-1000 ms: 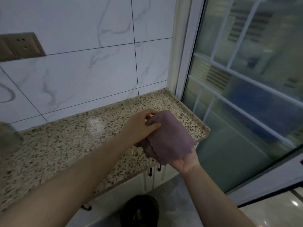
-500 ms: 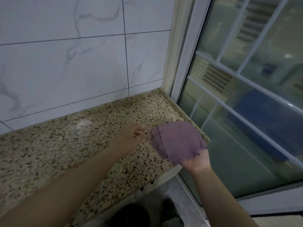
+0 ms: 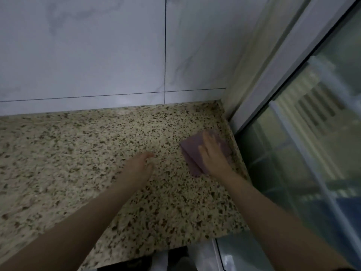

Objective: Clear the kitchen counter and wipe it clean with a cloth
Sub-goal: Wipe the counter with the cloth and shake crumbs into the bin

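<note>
A folded purple cloth (image 3: 190, 151) lies flat on the speckled granite counter (image 3: 88, 153), close to the counter's right end. My right hand (image 3: 214, 155) presses down on the cloth with its fingers spread out straight, and hides the cloth's right half. My left hand (image 3: 140, 165) rests on the bare counter a little left of the cloth, fingers relaxed, holding nothing.
A white marble-look tiled wall (image 3: 117, 55) rises behind the counter. A glass sliding door with a white frame (image 3: 273, 79) stands right against the counter's right end. The counter's front edge runs across the lower part of the view, with floor below.
The cloth went from being held up in my right palm down onto the counter, with my right hand now flat on top. My left hand let go of it and dropped to the counter.
</note>
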The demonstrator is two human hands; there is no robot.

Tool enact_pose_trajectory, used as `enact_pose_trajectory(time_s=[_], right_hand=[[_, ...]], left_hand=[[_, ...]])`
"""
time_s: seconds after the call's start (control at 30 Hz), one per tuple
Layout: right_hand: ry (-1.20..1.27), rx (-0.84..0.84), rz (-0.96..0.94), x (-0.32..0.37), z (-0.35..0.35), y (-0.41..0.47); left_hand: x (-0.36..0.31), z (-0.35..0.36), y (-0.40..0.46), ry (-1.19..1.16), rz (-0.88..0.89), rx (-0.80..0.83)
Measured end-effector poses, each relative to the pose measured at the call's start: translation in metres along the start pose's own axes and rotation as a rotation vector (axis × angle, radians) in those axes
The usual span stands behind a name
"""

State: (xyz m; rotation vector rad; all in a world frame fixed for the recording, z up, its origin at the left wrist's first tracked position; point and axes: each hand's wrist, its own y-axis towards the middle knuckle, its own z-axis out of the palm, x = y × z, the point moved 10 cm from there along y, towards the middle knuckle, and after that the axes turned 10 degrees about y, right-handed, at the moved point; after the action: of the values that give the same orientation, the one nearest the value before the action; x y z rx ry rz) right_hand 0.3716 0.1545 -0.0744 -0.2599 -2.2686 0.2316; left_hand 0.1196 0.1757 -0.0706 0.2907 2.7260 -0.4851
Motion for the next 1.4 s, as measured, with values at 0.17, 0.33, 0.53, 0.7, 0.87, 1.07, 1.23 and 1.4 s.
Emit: enact_pose_trajectory(time_s=[0.17,0.33,0.53,0.7,0.87,1.07,1.23,1.4], right_hand=[[-0.399,-0.029,-0.212,-0.010,0.022,0.041],[-0.559,0.016,-0.277,-0.034,0.048,0.059],[-0.556,-0.101,-0.165,-0.049,0.028,0.096],[-0.600,-0.062,-0.206,-0.051,0.004,0.158],[-0.613,-0.030,-0.258,-0.048,-0.001,0.182],[-0.591,-0.008,-0.316,-0.043,0.032,0.097],[-0.571,0.013,-0.324,-0.048,0.045,0.068],[-0.637,0.007,-0.286,-0.044,0.018,0.140]], left_hand=[[-0.021,0.025,0.041,0.258,0.051,-0.122],[-0.043,0.041,0.082,0.357,0.134,-0.240],[-0.038,0.061,0.103,0.378,0.155,-0.236],[-0.037,0.062,0.103,0.356,0.171,-0.261],[-0.038,0.064,0.107,0.350,0.174,-0.252],[-0.036,0.065,0.105,0.346,0.154,-0.242],[-0.035,0.064,0.105,0.345,0.146,-0.231],[-0.035,0.066,0.105,0.330,0.156,-0.243]])
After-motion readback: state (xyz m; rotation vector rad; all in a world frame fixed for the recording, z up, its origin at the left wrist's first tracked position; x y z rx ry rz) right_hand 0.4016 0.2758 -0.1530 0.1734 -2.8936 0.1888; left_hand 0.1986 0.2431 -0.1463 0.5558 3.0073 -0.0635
